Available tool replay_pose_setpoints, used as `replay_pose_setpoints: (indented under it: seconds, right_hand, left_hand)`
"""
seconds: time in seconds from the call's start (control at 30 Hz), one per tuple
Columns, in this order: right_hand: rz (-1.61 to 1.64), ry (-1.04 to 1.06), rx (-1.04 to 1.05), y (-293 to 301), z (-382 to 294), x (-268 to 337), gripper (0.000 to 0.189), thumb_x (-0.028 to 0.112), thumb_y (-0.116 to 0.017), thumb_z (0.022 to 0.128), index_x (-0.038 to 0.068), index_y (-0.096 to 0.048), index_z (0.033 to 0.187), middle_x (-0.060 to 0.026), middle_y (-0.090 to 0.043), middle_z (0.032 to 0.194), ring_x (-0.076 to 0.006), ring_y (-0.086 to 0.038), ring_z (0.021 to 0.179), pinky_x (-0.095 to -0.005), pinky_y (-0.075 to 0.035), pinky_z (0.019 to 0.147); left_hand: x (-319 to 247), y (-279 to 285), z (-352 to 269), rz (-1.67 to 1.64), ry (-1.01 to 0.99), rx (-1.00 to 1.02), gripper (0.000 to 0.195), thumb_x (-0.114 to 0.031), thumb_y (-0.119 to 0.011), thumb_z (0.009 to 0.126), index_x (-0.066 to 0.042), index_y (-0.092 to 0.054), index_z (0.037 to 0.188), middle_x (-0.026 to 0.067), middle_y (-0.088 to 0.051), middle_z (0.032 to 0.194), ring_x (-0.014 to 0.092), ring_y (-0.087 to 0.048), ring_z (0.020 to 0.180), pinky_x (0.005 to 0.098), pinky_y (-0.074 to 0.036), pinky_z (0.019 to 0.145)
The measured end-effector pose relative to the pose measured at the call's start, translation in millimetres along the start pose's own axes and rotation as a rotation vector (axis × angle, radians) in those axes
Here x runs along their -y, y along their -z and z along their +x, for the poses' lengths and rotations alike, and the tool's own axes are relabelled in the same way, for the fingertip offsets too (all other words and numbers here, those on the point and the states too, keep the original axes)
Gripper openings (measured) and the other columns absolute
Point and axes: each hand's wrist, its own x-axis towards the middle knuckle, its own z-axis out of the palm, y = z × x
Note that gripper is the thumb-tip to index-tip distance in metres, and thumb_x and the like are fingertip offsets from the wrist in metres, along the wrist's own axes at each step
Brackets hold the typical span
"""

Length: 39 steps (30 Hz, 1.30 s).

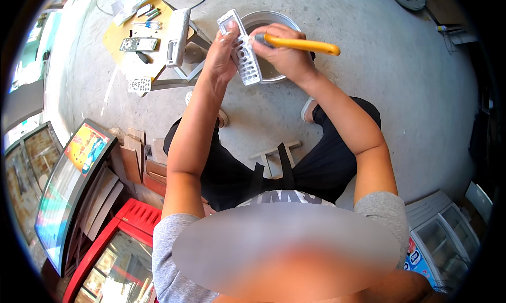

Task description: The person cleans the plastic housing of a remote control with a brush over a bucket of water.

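My left hand (pixel 223 54) grips a white plastic remote-control front shell (pixel 248 68), tilted, with its rows of button holes showing. The thumb presses on the shell's upper end, by the display window. In my right hand (pixel 286 60) is a yellow-handled tool (pixel 304 44), apparently a brush. Its grey end points at the shell, and my fingers hide the tip. Both hands are above a round pale basin (pixel 276 14) holding murky water. Left of them, a long white plastic casing part (pixel 180 36) lies at the edge of a small yellow-topped table (pixel 112 40).
On the table lie a circuit board (pixel 139 44), a black-handled screwdriver (pixel 142 57), batteries (pixel 152 13), blue-ended tools (pixel 148 25), a plastic bag (pixel 130 4) and a rubber keypad (pixel 139 84). A wooden stool (pixel 270 164) is between my legs; a red-framed cabinet (pixel 138 216) stands lower left.
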Motion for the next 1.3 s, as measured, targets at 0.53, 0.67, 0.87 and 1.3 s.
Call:
replay_pose_setpoints:
  seconds: [0.53, 0.67, 0.87, 1.3]
  right_hand:
    - [0.019, -0.069, 0.127, 5, -11, 3, 0.017, 0.016, -0.074, 0.080, 0.004, -0.071, 0.091, -0.0101, -0.069, 0.085, -0.0256, -0.066, 0.077, -0.0325, -0.052, 0.071]
    - [0.013, -0.050, 0.028, 4, -5, 1, 0.017, 0.016, -0.073, 0.079, 0.003, -0.071, 0.089, -0.0118, -0.069, 0.085, -0.0284, -0.067, 0.078, -0.0344, -0.053, 0.072]
    - [0.047, -0.104, 0.073, 6, -4, 2, 0.017, 0.016, -0.073, 0.079, 0.002, -0.070, 0.089, -0.0112, -0.069, 0.084, -0.0278, -0.066, 0.078, -0.0341, -0.052, 0.072]
    - [-0.010, -0.098, -0.123, 15, 20, -40, 0.023, 0.021, -0.072, 0.083, 0.003, -0.070, 0.096, -0.0130, -0.069, 0.094, -0.0300, -0.065, 0.089, -0.0364, -0.051, 0.081]
  left_hand:
    - [-6, 12, 13, -0.069, -0.033, -0.001, 0.026, -0.039, -0.059, 0.098, -0.015, -0.055, 0.107, -0.0023, -0.059, 0.089, 0.011, -0.059, 0.081, 0.0317, -0.053, 0.070]
    - [3, 10, 9, -0.061, 0.008, 0.028, 0.029, -0.039, -0.060, 0.097, -0.015, -0.055, 0.111, -0.0024, -0.059, 0.094, 0.012, -0.058, 0.085, 0.0327, -0.052, 0.075]
    - [6, 5, 9, -0.066, 0.034, 0.009, 0.028, -0.040, -0.059, 0.097, -0.016, -0.055, 0.111, -0.0038, -0.059, 0.091, 0.010, -0.057, 0.081, 0.0294, -0.051, 0.071]
    - [18, -32, -21, 0.155, 0.206, 0.168, 0.024, -0.034, -0.059, 0.098, -0.016, -0.058, 0.115, -0.0063, -0.060, 0.093, 0.007, -0.056, 0.080, 0.0261, -0.049, 0.068]
